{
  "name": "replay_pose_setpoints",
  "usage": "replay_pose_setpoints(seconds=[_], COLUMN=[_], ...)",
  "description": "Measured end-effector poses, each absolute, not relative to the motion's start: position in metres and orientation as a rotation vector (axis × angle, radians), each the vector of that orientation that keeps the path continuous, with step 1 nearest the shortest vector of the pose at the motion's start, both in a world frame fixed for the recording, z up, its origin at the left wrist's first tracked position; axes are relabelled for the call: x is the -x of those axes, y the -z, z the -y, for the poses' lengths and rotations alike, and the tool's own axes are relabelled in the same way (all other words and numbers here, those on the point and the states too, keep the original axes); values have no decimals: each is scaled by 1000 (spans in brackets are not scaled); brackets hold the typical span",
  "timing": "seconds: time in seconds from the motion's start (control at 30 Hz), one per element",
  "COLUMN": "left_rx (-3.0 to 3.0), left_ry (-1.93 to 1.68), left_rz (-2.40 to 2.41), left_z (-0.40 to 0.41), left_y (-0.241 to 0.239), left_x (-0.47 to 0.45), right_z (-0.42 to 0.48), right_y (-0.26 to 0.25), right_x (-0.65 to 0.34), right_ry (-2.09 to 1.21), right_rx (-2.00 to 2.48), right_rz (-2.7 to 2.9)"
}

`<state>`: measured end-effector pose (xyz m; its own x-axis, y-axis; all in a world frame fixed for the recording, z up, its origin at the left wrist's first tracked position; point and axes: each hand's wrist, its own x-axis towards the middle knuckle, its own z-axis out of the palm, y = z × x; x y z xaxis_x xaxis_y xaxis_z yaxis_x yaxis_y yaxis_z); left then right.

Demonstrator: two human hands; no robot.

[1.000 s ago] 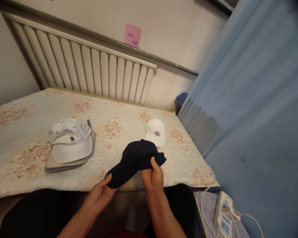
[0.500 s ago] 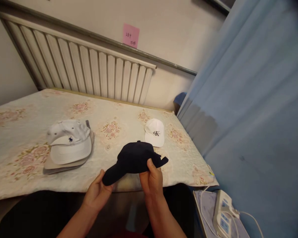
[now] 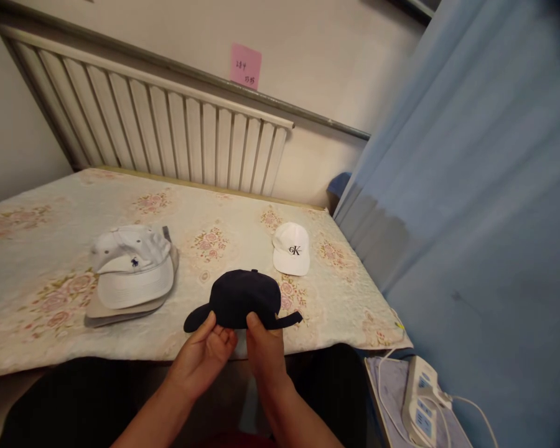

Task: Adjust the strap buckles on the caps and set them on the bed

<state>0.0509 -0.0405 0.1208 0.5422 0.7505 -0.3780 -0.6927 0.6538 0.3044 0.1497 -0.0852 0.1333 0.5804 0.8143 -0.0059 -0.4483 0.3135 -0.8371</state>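
A dark navy baseball cap [image 3: 245,298] is held between my two hands over the bed's near edge, its brim pointing left and its strap sticking out to the right. My left hand [image 3: 200,354] grips the lower rim near the brim, thumb on the outside and fingers curled under. On the rim nearer the strap, my right hand [image 3: 266,351] pinches with its thumb in front; its fingers are mostly hidden. Beyond the navy cap lies a white cap with black "CK" letters [image 3: 292,249]. To the left, a white cap with a small dark emblem [image 3: 135,274] rests on top of greyish caps [image 3: 121,316].
A floral sheet [image 3: 242,230] covers the bed. Behind it are a white radiator [image 3: 168,130] and a wall with a pink note [image 3: 245,66]. A blue curtain [image 3: 462,186] hangs at right, above a power strip [image 3: 421,401] with white cables.
The navy cap has shifted left and levelled out. My left hand has moved from the brim's tip to the rim, and my right hand has come closer to it.
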Motion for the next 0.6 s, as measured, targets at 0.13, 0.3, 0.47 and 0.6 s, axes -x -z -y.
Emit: replay_pose_setpoints(seconds=[0.13, 0.3, 0.47, 0.6], left_rx=[-132, -138, -164, -206], left_ry=[-865, -858, -840, -819], left_rz=[-525, -530, -527, -516], left_z=[40, 42, 44, 39], left_y=[-116, -111, -109, -112], left_x=[-47, -41, -39, -40], right_z=[87, 88, 87, 85], right_y=[-148, -165, -168, -172], right_x=[-152, -164, -173, -173], right_ry=[-880, -914, -936, -918], right_rx=[756, 611, 599, 626], right_rz=[456, 463, 406, 449])
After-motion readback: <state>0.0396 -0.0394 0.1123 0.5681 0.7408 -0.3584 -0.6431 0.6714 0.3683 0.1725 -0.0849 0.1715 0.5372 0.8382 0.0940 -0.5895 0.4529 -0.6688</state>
